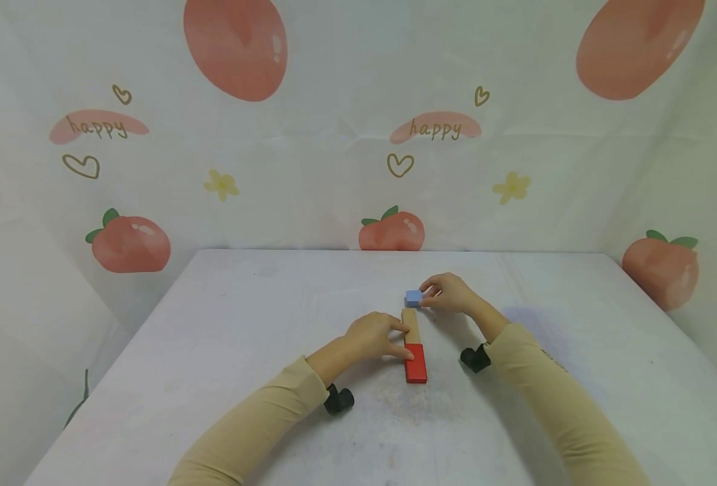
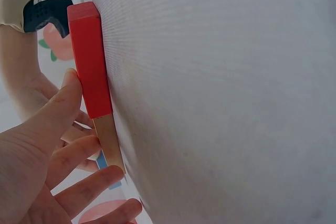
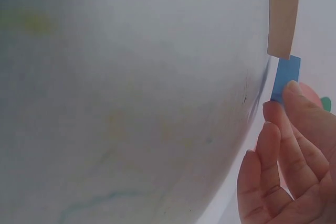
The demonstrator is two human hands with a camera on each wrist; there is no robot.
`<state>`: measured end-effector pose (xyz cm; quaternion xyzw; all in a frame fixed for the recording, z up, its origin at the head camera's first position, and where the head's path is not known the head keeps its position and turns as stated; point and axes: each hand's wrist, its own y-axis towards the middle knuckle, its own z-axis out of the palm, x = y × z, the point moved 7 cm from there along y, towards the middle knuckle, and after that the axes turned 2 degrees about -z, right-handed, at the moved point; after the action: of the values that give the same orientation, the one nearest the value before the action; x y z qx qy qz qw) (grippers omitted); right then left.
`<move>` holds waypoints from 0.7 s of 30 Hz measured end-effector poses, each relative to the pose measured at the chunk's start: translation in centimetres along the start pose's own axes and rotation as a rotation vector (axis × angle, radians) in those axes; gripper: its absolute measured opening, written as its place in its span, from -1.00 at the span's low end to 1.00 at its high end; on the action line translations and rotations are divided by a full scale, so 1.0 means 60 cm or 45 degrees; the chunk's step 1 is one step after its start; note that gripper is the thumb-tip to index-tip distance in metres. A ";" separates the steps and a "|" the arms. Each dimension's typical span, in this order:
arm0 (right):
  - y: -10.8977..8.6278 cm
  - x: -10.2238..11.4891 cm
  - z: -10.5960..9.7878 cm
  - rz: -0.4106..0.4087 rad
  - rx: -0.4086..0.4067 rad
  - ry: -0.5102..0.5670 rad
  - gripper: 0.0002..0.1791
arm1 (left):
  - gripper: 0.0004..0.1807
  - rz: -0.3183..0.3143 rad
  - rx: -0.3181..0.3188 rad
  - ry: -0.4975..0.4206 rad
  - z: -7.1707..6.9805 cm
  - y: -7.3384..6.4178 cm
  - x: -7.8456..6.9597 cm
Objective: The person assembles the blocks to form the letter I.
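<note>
On the table, a red block (image 1: 416,364) lies end to end with a plain wooden block (image 1: 411,324) in a line pointing away from me. Just beyond the wooden one sits a small blue block (image 1: 413,298). My left hand (image 1: 375,335) is at the line's left side, its thumb touching the red block (image 2: 92,66) and its extended fingers along the wooden block (image 2: 108,140). From the right, my right hand (image 1: 449,294) pinches the end of the blue block (image 3: 286,77) between thumb and index finger; its other fingers curve loosely.
The white table (image 1: 273,290) runs back to a white curtain (image 1: 334,175) printed with peaches, hearts and flowers. A black wrist mount (image 1: 340,400) sits below the left sleeve, another black mount (image 1: 476,358) beside the right sleeve.
</note>
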<state>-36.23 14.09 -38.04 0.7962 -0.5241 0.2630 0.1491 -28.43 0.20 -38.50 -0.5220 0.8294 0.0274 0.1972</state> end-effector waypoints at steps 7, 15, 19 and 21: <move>0.005 0.000 0.004 0.030 0.017 -0.008 -0.65 | -0.41 0.006 -0.008 0.011 -0.001 -0.001 0.000; 0.010 0.002 0.008 0.049 0.038 0.003 -0.66 | -0.41 -0.007 0.007 0.010 0.000 0.000 0.000; 0.012 0.004 0.009 0.044 0.043 0.007 -0.66 | -0.41 -0.010 0.012 0.013 0.001 0.001 0.001; 0.013 0.004 0.009 0.041 0.042 0.009 -0.66 | -0.41 -0.012 0.012 0.016 0.001 0.001 0.001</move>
<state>-36.70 13.30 -38.36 0.7891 -0.5319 0.2767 0.1338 -28.48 0.19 -38.58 -0.5252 0.8283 0.0193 0.1944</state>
